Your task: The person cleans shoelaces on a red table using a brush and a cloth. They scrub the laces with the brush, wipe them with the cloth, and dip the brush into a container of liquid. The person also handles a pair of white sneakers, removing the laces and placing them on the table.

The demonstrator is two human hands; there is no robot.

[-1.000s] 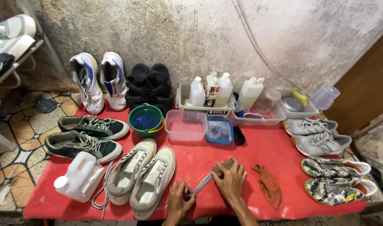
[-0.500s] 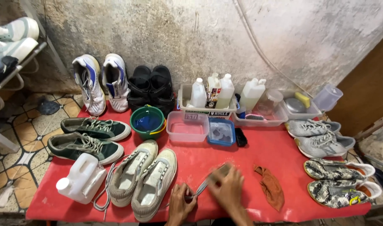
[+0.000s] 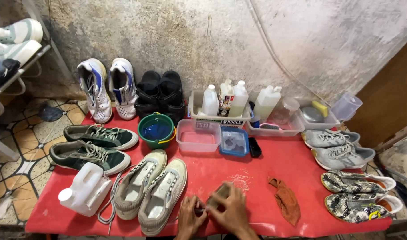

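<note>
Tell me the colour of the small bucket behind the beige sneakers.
The small bucket is green, its inside looking blue, with a yellow handle; the head view shows it.

Both hands blurred: left hand (image 3: 190, 218), right hand (image 3: 230, 206); item betw. them indistinct; wrists cut by bottom edge.

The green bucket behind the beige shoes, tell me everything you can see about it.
The green bucket is a small round pail that looks like plastic, with a yellow handle folded down along its rim. It stands upright on the red table cover, and its inside shows blue, perhaps liquid or a liner. A clear plastic tub sits just to one side, the dark green sneakers on the other, and black shoes behind. Neither hand touches it.
</note>
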